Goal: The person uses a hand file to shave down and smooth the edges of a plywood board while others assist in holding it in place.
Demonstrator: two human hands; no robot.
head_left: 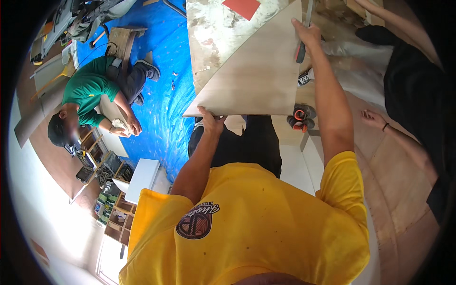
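Note:
A thin triangular plywood board (259,71) is in front of me, its long slanting edge facing left. My left hand (211,121) is closed on its near edge by the left corner, with the thumb on top and the other fingers partly hidden. My right hand (308,34) is at the far right edge, fingertips against the wood. Through its grip passes a long tool with a narrow grey blade (310,10) above the hand and a black-and-red handle (300,53) below; its exact kind is unclear.
Under the board is a paint-stained worktop (206,40) with a red sheet (241,6). A co-worker in green (90,88) sits by a blue tarp (166,90) at left, holding a whitish cloth-like thing. Another person in black (413,90) is close at right. Shoes (301,116) are on the floor.

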